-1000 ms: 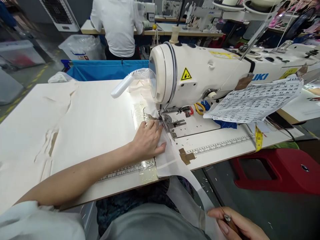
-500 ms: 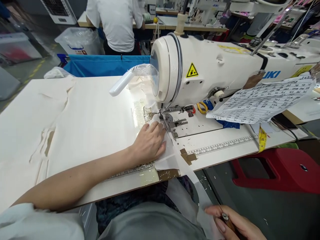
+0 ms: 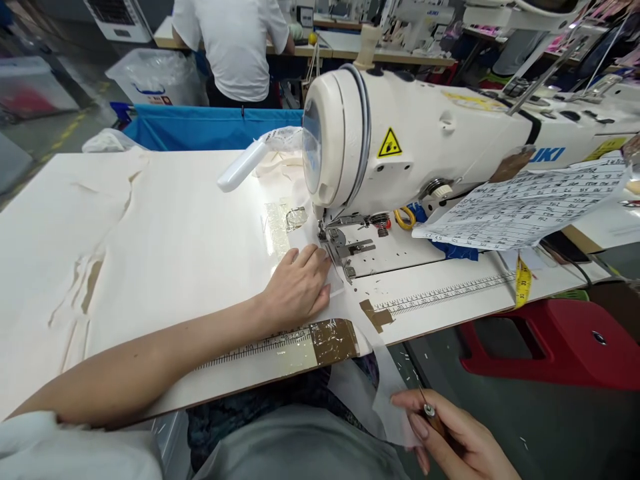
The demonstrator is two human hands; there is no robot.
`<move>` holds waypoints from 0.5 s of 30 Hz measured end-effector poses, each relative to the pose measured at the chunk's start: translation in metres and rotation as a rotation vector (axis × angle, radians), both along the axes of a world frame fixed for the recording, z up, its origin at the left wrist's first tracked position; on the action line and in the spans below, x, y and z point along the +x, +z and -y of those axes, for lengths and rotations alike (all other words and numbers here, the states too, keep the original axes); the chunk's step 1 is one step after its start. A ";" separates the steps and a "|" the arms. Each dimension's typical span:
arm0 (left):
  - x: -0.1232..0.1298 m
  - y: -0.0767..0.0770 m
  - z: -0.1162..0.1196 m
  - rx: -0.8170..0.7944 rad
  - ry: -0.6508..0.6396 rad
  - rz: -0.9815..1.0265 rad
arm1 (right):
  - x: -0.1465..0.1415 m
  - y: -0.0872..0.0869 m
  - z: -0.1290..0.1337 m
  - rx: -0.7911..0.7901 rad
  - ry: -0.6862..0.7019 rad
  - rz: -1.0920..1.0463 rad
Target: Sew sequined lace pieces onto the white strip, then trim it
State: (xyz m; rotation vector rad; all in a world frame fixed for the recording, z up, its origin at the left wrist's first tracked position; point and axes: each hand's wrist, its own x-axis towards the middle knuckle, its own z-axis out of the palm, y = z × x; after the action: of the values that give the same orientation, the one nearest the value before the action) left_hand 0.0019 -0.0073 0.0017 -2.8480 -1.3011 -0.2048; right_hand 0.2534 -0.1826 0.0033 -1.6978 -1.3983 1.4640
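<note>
My left hand (image 3: 300,283) lies flat, fingers extended, on white fabric (image 3: 337,303) just in front of the needle area of a white sewing machine (image 3: 410,143). From there the fabric hangs over the table's front edge as a strip. At the lower right my right hand (image 3: 440,427) is closed round a wooden-handled awl (image 3: 431,413) with a thin metal point. Its thumb and fingers are also at the hanging strip.
Written paper (image 3: 520,203), yellow-handled scissors (image 3: 404,217) and a yellow tape measure (image 3: 523,283) are at the right. A red stool (image 3: 560,340) stands below. Beyond the blue cloth bin (image 3: 215,128), a person in white (image 3: 233,50) sits.
My right hand has moved slightly left and up with the awl. The fabric near my left hand has shifted towards the machine, uncovering more brown tape at the table edge.
</note>
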 end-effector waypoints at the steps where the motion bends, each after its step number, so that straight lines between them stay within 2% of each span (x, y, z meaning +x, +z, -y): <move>1: 0.000 0.000 0.000 -0.001 0.000 0.001 | -0.001 -0.001 -0.001 0.020 0.000 -0.002; 6: 0.000 0.001 0.000 0.001 0.002 -0.007 | -0.009 -0.001 -0.009 0.074 0.017 -0.013; 10: 0.000 0.001 -0.001 0.003 0.001 -0.023 | -0.017 0.001 -0.017 0.099 -0.019 -0.035; 15: 0.000 0.001 -0.001 0.000 0.010 -0.022 | -0.021 -0.002 -0.030 0.185 0.090 -0.034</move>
State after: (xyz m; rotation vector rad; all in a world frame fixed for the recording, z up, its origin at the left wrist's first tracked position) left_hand 0.0016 -0.0066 0.0023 -2.8350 -1.3110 -0.1722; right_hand 0.2326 -0.1530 0.0008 -1.5070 -1.5585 1.3569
